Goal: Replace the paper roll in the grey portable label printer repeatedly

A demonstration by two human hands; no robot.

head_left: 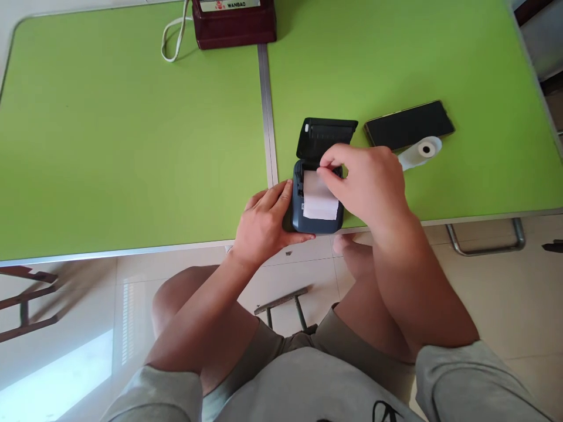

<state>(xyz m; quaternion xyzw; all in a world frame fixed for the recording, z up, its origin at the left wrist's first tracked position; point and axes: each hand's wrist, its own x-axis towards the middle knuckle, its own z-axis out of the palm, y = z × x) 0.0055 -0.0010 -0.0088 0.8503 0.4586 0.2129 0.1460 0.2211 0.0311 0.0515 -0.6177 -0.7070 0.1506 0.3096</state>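
A small dark portable printer (pixel 317 226) sits at the table's front edge with its black lid (pixel 328 130) raised. White paper (pixel 320 196) comes out of its compartment and lies over the front of the body. My left hand (pixel 266 220) grips the printer from the left, fingers along its side and thumb by the front edge. Over the compartment, my right hand (pixel 367 179) has its thumb and index finger close together at the upper end of the paper. Whatever is between those fingertips is too small to make out. The right hand covers part of the compartment's right side.
A black phone (pixel 409 125) lies right of the printer, with a white paper roll (pixel 420 153) in front of it. At the back is a dark red box (pixel 235 26) with a white cord (pixel 165 44). A metal seam (pixel 266 105) divides the green table (pixel 132 135).
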